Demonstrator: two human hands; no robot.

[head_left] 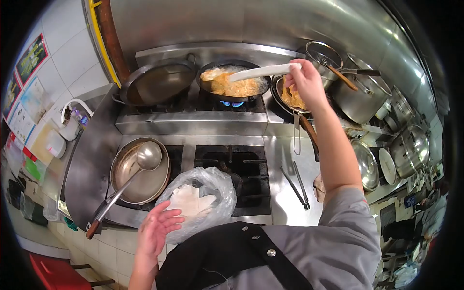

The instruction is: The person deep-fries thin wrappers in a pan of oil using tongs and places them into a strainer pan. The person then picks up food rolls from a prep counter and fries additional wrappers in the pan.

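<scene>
My right hand (pixel 304 83) pinches one end of a long pale strip (pixel 263 72), which slants down to the left over a black wok (pixel 233 98). Golden food (pixel 237 87) bubbles in oil in that wok, above a blue flame. Beside the plastic bag (pixel 222 186), my left hand (pixel 159 224) has its fingers spread and holds nothing. White flat pieces (pixel 188 199) lie in the bag's opening. Right of the wok, a strainer (pixel 297 113) holds more golden food (pixel 292 96).
A wok of dark oil (pixel 159 86) stands at the back left. Front left, a ladle (pixel 149 155) rests in a pan (pixel 159 186). Black tongs (pixel 296 186) lie on the steel counter (pixel 280 154). Steel pots (pixel 360 99) and a lid (pixel 365 164) crowd the right.
</scene>
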